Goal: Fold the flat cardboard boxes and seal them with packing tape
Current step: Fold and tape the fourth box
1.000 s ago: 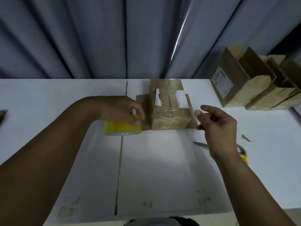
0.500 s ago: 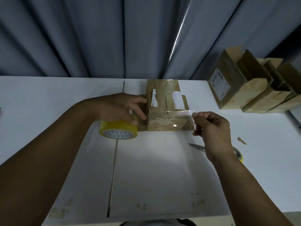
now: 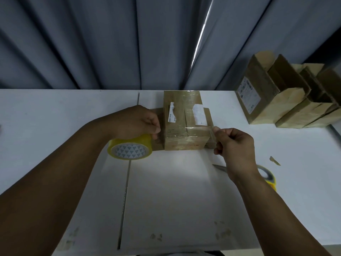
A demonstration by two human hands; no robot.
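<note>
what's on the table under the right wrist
Scissors: a blade tip shows left of the wrist of the right hand, a grey and yellow handle right of it. Their middle is covered by the arm.

The white table (image 3: pixel 55 126) is stretching out before me. A taped cardboard box (image 3: pixel 184 133) is sitting at my twelve o'clock, with the yellow tape roll (image 3: pixel 130 150) at its nine. Scissors (image 3: pixel 271 182) and a cardboard scrap (image 3: pixel 275 160) are lying at its four, and open boxes (image 3: pixel 276 100) are leaning together at its two.
</note>
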